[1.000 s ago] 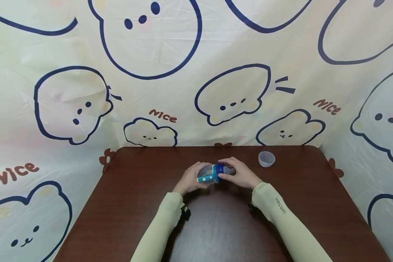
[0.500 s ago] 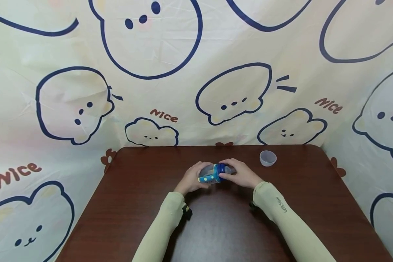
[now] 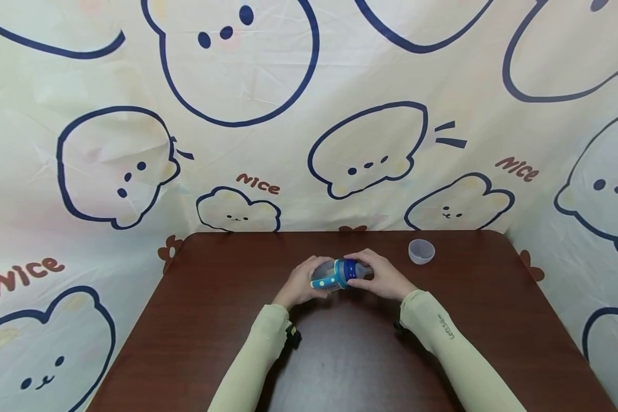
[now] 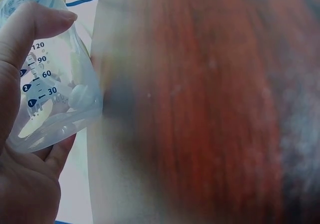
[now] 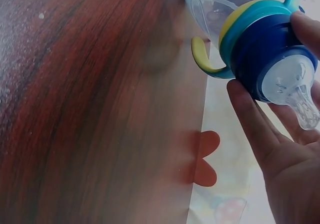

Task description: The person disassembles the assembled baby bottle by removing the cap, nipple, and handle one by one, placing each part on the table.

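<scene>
A clear baby bottle [image 3: 325, 271] with a dark blue collar [image 3: 346, 270], yellow-and-teal handles and a clear teat is held on its side above the brown table [image 3: 211, 320]. My left hand [image 3: 301, 281] grips the bottle's clear body [image 4: 47, 91], thumb over the printed scale. My right hand [image 3: 381, 277] holds the blue collar [image 5: 267, 48], its fingers curled round it beside the teat [image 5: 295, 91]. One yellow handle [image 5: 207, 63] sticks out below the collar.
A small clear cap [image 3: 421, 250] stands mouth up on the table at the back right. A cream cloth with bear drawings [image 3: 340, 143] hangs behind and at both sides of the table.
Both hands and the bottle stay in nearly the same spot; the bottle has shifted very slightly. The cap has not moved.
</scene>
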A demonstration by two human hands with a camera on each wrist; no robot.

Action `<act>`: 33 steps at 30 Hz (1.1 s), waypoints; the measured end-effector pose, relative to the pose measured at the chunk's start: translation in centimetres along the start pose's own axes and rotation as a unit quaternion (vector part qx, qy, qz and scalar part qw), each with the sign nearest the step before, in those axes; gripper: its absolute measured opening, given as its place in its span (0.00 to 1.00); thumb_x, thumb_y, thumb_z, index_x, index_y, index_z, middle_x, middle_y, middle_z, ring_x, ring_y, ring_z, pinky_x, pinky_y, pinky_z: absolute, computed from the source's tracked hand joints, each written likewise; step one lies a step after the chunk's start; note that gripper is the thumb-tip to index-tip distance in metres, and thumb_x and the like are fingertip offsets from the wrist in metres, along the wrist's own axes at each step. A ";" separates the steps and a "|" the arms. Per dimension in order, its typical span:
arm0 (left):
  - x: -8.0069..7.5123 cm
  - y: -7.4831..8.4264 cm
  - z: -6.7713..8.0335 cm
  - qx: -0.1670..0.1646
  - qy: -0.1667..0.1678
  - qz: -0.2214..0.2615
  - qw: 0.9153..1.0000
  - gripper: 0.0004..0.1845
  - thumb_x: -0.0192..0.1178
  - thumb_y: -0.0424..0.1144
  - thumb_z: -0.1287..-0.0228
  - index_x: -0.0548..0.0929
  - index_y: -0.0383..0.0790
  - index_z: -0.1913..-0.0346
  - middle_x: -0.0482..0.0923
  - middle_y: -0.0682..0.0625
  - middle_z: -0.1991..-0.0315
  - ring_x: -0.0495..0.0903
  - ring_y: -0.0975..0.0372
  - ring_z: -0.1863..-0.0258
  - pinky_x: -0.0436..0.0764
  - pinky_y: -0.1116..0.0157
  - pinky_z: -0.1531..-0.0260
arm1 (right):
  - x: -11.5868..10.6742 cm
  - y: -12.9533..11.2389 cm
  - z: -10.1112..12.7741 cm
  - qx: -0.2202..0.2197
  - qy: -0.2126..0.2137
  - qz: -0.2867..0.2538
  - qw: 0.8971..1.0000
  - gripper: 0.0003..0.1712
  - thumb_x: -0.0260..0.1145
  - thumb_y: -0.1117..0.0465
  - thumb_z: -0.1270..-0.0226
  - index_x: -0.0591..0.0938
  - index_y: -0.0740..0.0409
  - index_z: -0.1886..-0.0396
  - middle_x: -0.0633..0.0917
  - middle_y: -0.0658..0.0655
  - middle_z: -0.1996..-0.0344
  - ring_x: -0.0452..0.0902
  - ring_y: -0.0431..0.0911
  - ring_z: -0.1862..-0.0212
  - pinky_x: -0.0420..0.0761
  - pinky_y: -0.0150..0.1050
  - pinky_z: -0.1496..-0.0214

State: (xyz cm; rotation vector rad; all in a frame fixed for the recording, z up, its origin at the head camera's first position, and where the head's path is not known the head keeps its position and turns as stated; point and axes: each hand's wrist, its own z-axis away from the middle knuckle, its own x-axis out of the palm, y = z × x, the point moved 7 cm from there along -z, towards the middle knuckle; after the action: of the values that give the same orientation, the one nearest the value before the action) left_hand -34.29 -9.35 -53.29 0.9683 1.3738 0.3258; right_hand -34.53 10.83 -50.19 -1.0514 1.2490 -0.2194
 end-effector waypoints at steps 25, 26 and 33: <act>0.2 -0.1 0.1 -0.017 0.000 0.000 1.000 0.45 0.85 0.35 0.57 0.77 0.61 0.33 0.78 0.53 0.44 0.75 0.54 0.43 0.75 0.43 0.38 | -1.9 0.9 1.2 0.014 0.016 -0.005 1.000 0.37 0.78 0.46 0.38 0.74 0.35 0.30 0.77 0.50 0.38 0.75 0.53 0.36 0.79 0.57 0.35; 0.2 -0.1 0.1 -0.017 0.000 -0.001 1.000 0.45 0.85 0.35 0.57 0.77 0.61 0.33 0.78 0.53 0.44 0.75 0.54 0.43 0.75 0.43 0.38 | -2.0 0.9 1.3 0.013 0.017 -0.006 1.000 0.37 0.78 0.46 0.38 0.74 0.35 0.30 0.77 0.50 0.38 0.75 0.53 0.35 0.79 0.57 0.35; 0.2 -0.2 0.1 -0.017 -0.002 0.002 1.000 0.45 0.85 0.35 0.57 0.77 0.60 0.33 0.78 0.53 0.44 0.74 0.54 0.42 0.75 0.43 0.38 | -2.6 1.1 1.5 0.015 0.019 -0.004 1.000 0.37 0.78 0.45 0.38 0.74 0.36 0.30 0.77 0.50 0.37 0.75 0.53 0.35 0.80 0.57 0.36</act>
State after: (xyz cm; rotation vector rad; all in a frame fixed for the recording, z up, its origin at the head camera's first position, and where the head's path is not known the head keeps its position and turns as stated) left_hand -34.22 -9.34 -53.54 0.9430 1.3590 0.3499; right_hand -34.63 13.90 -49.38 -1.0304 1.2727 -0.2649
